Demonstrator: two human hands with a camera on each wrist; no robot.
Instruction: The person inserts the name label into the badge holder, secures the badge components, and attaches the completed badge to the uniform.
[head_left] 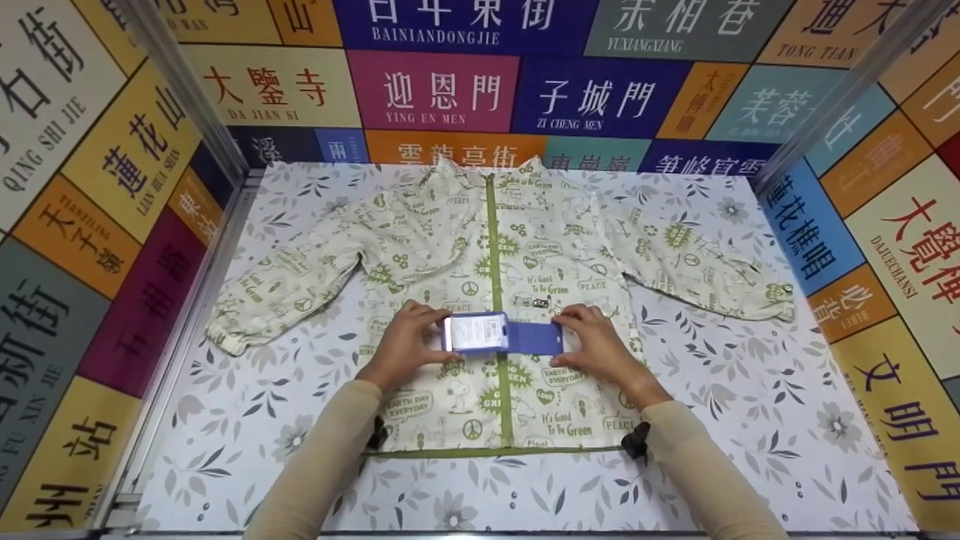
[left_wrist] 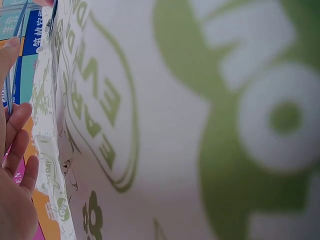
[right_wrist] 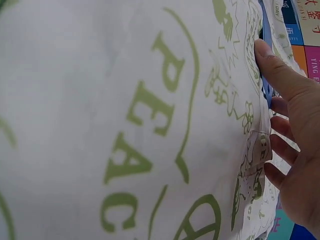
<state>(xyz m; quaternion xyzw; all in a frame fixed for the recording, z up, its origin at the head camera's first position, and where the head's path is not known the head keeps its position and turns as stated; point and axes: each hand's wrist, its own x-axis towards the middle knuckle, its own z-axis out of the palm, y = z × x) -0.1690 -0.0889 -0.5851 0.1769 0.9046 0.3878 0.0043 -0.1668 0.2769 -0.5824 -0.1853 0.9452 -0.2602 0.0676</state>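
Observation:
A blue-purple flip case (head_left: 474,334) with a printed white label inside is held level over the front of a shirt jacket (head_left: 555,262). My left hand (head_left: 405,341) grips the case by its left end, thumb below and fingers above. On the other side, my right hand (head_left: 598,345) pinches the outer end of the unfolded blue flap (head_left: 534,339). The jacket lies flat, front up, pale with green print and a green centre strip. In the right wrist view, the case's blue edge (right_wrist: 268,75) shows beside my thumb; the jacket fabric fills most of both wrist views.
Both jacket sleeves spread outward, the left sleeve (head_left: 292,285) and the right sleeve (head_left: 705,262). Beneath is a white leaf-patterned tabletop (head_left: 225,450). Coloured panels with printed characters (head_left: 435,90) wall it at the back and sides. A small dark-and-light piece (head_left: 540,301) sits on the jacket chest.

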